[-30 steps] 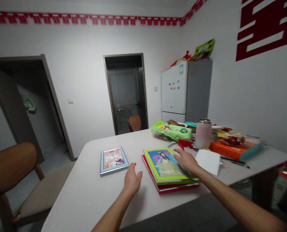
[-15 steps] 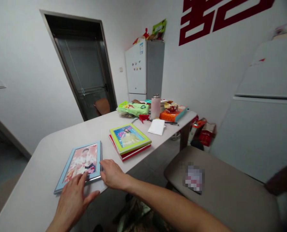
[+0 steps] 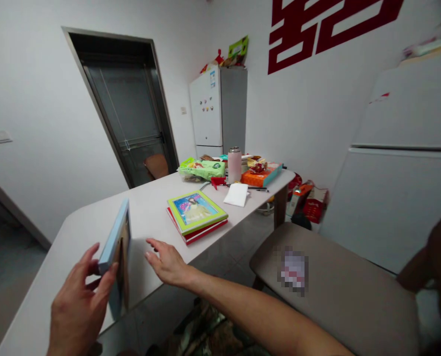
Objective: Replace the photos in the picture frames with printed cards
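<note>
My left hand (image 3: 79,306) grips a light blue photo frame (image 3: 116,254), lifted off the white table (image 3: 94,222) and tilted nearly upright on its edge, picture side facing right. My right hand (image 3: 167,260) hovers open just right of the frame, fingers spread over the table's near edge. Farther along the table lies a stack of frames (image 3: 197,216), a green-bordered picture on top and red ones beneath.
At the table's far end stand a pink flask (image 3: 234,164), a green snack bag (image 3: 202,168), an orange box (image 3: 262,175) and a white napkin (image 3: 236,194). A padded chair seat (image 3: 339,282) is at my right. A fridge (image 3: 217,111) and doorway (image 3: 127,109) stand behind.
The blue frame lay flat on the table half a second ago; my left hand has now lifted and tilted it upright. My right hand has come off its edge and opened.
</note>
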`<action>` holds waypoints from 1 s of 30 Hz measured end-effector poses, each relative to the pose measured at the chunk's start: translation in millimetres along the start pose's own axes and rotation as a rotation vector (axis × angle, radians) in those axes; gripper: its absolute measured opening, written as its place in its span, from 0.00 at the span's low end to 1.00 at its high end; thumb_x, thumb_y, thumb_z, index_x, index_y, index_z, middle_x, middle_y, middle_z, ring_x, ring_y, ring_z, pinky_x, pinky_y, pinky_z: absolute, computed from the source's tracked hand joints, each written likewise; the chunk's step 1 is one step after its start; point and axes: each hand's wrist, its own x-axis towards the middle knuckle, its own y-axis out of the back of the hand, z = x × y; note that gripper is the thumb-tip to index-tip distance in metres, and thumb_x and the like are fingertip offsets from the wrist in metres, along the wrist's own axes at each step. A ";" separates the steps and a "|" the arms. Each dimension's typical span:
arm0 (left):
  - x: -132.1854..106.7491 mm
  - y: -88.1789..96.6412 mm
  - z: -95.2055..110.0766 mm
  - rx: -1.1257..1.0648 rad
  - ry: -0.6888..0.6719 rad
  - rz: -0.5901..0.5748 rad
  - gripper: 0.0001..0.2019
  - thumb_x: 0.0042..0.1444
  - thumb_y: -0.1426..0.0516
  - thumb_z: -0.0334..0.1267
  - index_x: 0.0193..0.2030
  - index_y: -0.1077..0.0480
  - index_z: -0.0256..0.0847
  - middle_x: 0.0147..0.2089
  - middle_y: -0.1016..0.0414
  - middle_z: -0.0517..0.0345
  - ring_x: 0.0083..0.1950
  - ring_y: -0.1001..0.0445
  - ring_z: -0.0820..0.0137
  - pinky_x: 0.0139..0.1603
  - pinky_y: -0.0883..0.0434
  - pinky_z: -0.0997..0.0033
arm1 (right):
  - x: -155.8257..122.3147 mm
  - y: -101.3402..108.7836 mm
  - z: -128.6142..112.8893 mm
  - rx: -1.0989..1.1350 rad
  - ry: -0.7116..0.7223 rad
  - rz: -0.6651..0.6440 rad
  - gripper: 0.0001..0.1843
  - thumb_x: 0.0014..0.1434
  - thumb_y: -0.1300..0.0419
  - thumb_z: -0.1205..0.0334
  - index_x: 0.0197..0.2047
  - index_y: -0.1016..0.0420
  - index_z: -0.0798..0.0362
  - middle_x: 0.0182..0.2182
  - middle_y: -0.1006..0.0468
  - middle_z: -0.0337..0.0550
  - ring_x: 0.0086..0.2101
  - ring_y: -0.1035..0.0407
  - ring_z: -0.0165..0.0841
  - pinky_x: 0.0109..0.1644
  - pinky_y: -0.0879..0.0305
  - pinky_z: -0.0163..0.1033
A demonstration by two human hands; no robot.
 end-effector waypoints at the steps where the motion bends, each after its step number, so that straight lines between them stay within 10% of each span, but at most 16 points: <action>1: 1.1 5.7 1.2 -0.044 0.101 0.025 0.29 0.45 0.52 0.57 0.53 0.43 0.46 0.34 0.32 0.60 0.22 0.32 0.71 0.26 0.33 0.70 | 2.5 -2.3 -3.6 0.007 0.028 -0.015 0.23 0.56 0.56 0.57 0.53 0.43 0.57 0.48 0.33 0.48 0.45 0.37 0.31 0.48 0.42 0.36; 7: -32.0 -8.5 -32.4 -0.408 0.416 -0.110 0.33 0.44 0.50 0.56 0.55 0.46 0.39 0.28 0.31 0.59 0.31 0.28 0.64 0.35 0.32 0.64 | 3.7 -9.4 -6.5 -0.138 0.138 -0.174 0.14 0.53 0.52 0.61 0.39 0.30 0.55 0.35 0.26 0.44 0.37 0.35 0.32 0.41 0.42 0.34; 16: -80.8 -24.3 -57.3 -0.254 0.472 -0.365 0.29 0.49 0.53 0.44 0.55 0.49 0.28 0.53 0.38 0.42 0.54 0.39 0.64 0.51 0.42 0.69 | -12.6 -11.8 6.7 -0.331 0.134 -0.269 0.14 0.48 0.48 0.61 0.38 0.28 0.52 0.41 0.29 0.46 0.41 0.37 0.36 0.43 0.45 0.37; 30: -63.3 -20.7 -46.1 -0.174 0.057 -0.415 0.15 0.46 0.45 0.39 0.42 0.36 0.39 0.50 0.36 0.47 0.52 0.39 0.62 0.55 0.45 0.57 | 26.0 -5.9 29.3 -0.502 0.069 -0.328 0.14 0.45 0.48 0.69 0.36 0.26 0.56 0.37 0.29 0.48 0.39 0.37 0.35 0.45 0.45 0.35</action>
